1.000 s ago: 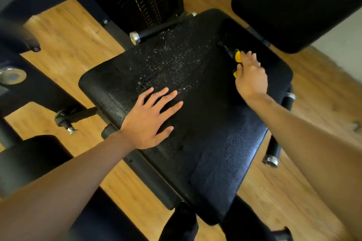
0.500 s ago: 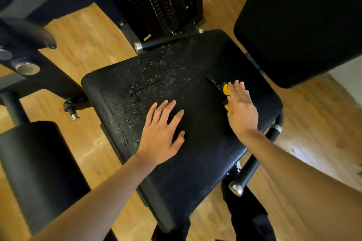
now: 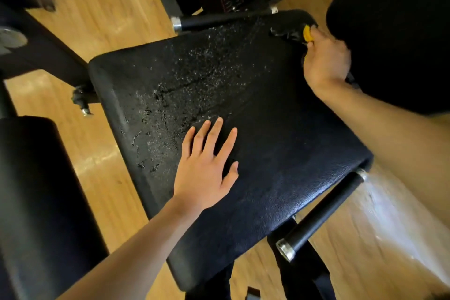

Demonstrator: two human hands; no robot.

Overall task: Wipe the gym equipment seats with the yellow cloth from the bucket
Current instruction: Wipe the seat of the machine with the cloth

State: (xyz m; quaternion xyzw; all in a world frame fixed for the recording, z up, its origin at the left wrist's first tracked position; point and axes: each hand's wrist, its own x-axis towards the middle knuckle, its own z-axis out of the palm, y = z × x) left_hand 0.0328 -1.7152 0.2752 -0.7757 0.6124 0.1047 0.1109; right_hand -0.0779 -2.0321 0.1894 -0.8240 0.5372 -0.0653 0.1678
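Head view: right hand (image 3: pixel 326 61) gripping yellow cloth (image 3: pixel 307 33), fingers curling round it, upper right at seat (image 3: pixel 280 153) corner; left hand (image 3: pixel 204 173) lying flat mid-seat, fingers spread. Centre-left, droplets (image 3: pixel 194 75) covering it; wiping looking half done.

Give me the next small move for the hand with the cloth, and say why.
Probably sweep the right hand, which holds the yellow cloth, from the far corner of the seat leftward into the water droplets. That wet patch covers the middle and left of the pad and looks unwiped, while the left hand lies flat nearer the front, clear of that path.
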